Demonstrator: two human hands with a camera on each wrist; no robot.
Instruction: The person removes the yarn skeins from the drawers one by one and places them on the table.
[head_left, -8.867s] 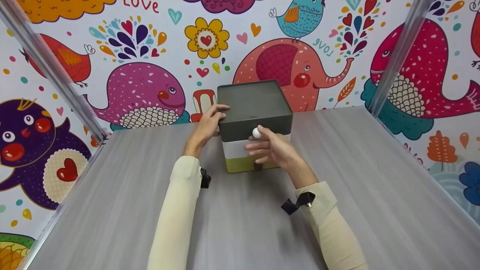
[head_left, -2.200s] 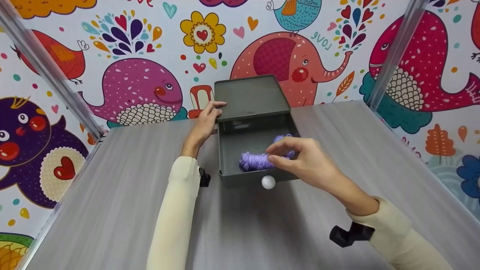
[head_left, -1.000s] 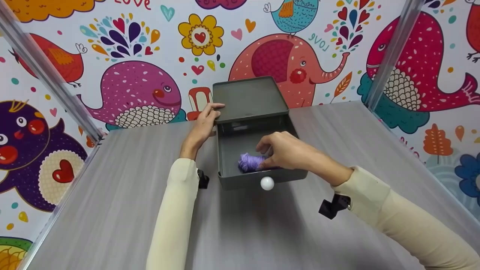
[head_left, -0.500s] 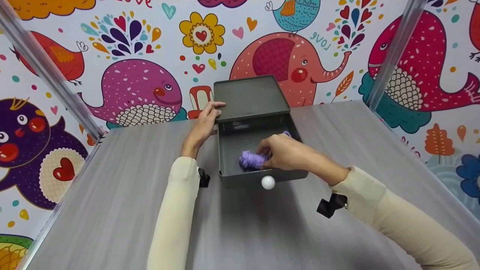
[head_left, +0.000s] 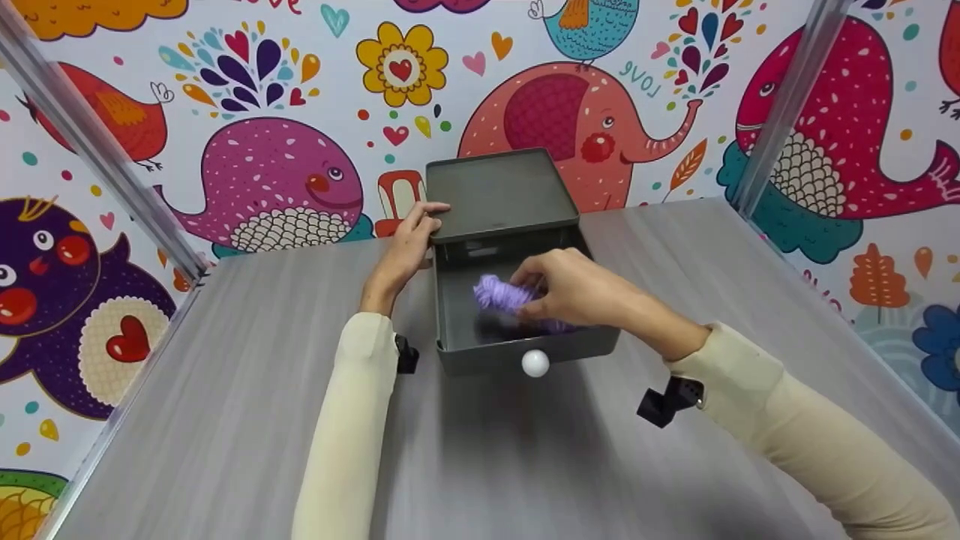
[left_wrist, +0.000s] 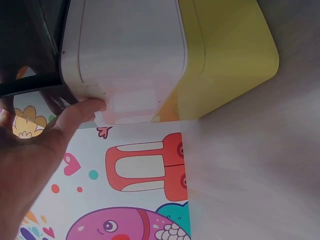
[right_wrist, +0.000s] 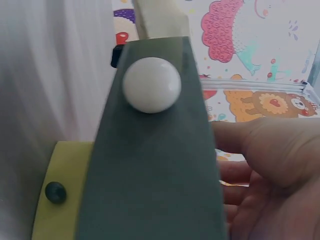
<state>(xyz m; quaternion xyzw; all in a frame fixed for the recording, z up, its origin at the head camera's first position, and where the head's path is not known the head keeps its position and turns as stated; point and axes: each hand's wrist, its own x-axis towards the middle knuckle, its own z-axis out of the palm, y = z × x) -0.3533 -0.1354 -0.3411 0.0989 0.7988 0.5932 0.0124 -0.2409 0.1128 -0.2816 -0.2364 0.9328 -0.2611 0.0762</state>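
A three-tier drawer box has a dark grey top (head_left: 502, 191), a white middle tier (left_wrist: 127, 40) and a yellow-green bottom tier (left_wrist: 230, 45). Its grey top drawer (head_left: 487, 356) is pulled out, with a round white knob (head_left: 535, 364) on the front. My left hand (head_left: 405, 255) rests on the box's left upper corner, fingers over the top; in the left wrist view the thumb (left_wrist: 82, 112) lies along the side. Inside the drawer, my right hand (head_left: 574, 289) pinches a purple bundle of yarn (head_left: 499, 294), one end tipped up. More purple yarn (head_left: 555, 325) shows beneath the hand.
The box stands on a grey wood-grain table (head_left: 300, 375) near the back wall (head_left: 420, 172), which is printed with cartoon animals. A dark knob (right_wrist: 55, 192) sits on the bottom drawer. Metal posts (head_left: 787, 112) rise at both back corners.
Earlier, the top drawer was closed, with my right hand at its knob; it then came out and my hand reached in. Over the last half second the yarn has moved up with my right hand.
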